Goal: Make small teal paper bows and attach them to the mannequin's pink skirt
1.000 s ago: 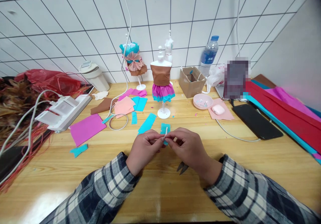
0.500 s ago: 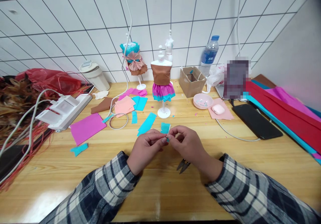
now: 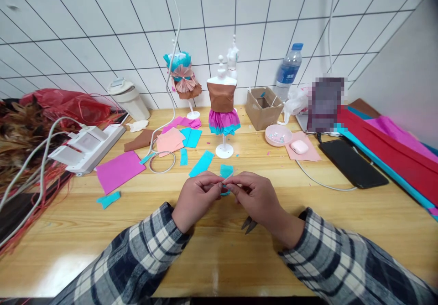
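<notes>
My left hand [image 3: 199,199] and my right hand [image 3: 257,198] meet over the middle of the table, fingertips pinched together. Between them runs a thin pale strip [image 3: 230,177], too small to identify. Just behind the fingertips lies a turquoise paper piece [image 3: 226,169]; some turquoise also shows below them. Two dark pointed blades [image 3: 249,225], like those of small snips, poke out beside my right hand, which hides the rest. Beyond my hands stands a small dress form [image 3: 221,96] in a brown top and a magenta skirt with turquoise trim.
Turquoise, magenta [image 3: 120,172] and peach paper pieces [image 3: 170,142] lie to the left. A decorated dress form [image 3: 185,79], cardboard box [image 3: 263,109], pink bowl [image 3: 278,136] and water bottle [image 3: 289,72] stand behind. A black phone [image 3: 353,163] lies right; a power strip [image 3: 87,147] lies left.
My fingertips have shifted slightly, and the pale strip now slants more sideways between them. The view has moved a little; the things on the table keep their places.
</notes>
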The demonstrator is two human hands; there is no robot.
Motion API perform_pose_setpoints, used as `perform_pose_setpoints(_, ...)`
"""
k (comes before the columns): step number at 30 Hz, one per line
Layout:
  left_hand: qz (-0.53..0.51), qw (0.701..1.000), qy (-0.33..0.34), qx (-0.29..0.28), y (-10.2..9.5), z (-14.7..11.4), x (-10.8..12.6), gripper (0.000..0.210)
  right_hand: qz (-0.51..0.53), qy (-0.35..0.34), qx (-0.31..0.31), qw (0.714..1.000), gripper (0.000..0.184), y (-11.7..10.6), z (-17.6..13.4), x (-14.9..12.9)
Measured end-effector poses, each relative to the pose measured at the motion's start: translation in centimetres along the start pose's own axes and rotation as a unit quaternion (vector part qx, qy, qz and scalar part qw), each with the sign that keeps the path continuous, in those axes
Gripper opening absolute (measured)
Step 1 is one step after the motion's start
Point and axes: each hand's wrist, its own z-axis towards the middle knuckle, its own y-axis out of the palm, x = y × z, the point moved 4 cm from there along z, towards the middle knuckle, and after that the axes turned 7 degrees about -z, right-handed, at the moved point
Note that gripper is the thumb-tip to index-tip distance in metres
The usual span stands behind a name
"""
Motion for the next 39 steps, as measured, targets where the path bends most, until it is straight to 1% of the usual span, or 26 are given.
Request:
perform_pose_setpoints(5,-0.029,0.999,-0.034,-0.018,0.2,0.0,-0.1,0.017,-0.048,-0.042,0.027,0.998,0.015,-0.2,-0.1,-0.2)
perform_pose_setpoints(9,-0.043,0.997,-0.057,-0.029,0.3,-0.2,-0.1,0.018,-0.085,-0.074,0.031,0.993,0.014,-0.3,-0.2,-0.3)
perform_pose_setpoints(14,-0.02,0.999,-0.032,-0.028,0.5,-0.4,0.1,0.019,-0.138,-0.097,0.039,0.985,0.014,-0.4,-0.5,-0.5)
perform_pose_setpoints(20,-0.008,0.999,-0.018,-0.036,0.8,-0.6,0.0,0.02,-0.209,-0.105,0.018,0.972,0.019,-0.2,-0.6,-1.1)
perform_pose_setpoints(23,0.002,0.999,-0.01,-0.038,1.0,-0.7,0.2,0.02,-0.214,-0.081,0.021,0.973,0.017,-0.2,-0.5,-1.0)
perform_pose_setpoints(25,0.011,0.999,-0.004,-0.036,1.1,-0.8,0.2,0.02,-0.191,-0.057,0.022,0.98,0.013,-0.1,-0.3,-0.8)
perform_pose_setpoints(29,0.013,0.999,-0.003,-0.03,1.1,-0.8,0.2,0.02,-0.094,0.008,0.022,0.995,0.005,-0.1,0.1,-0.2)
perform_pose_setpoints(31,0.008,0.999,-0.008,-0.033,1.1,-0.7,0.0,0.02,-0.041,0.046,0.009,0.998,0.004,0.0,0.3,0.2)
perform_pose_setpoints(33,0.003,0.999,-0.012,-0.038,1.0,-0.6,-0.1,0.02,0.02,0.093,-0.018,0.995,0.007,0.2,0.3,0.5)
perform_pose_setpoints(35,-0.003,0.999,-0.013,-0.04,1.0,-0.5,-0.1,0.019,0.084,0.136,-0.044,0.986,0.011,0.4,0.3,0.8)
perform_pose_setpoints(37,-0.006,0.999,-0.014,-0.031,0.9,-0.5,-0.1,0.019,0.127,0.17,-0.052,0.976,0.013,0.5,0.3,1.1)
perform_pose_setpoints(39,-0.002,1.0,-0.015,-0.019,0.8,-0.4,0.0,0.018,0.152,0.196,-0.047,0.968,0.015,0.5,0.3,1.4)
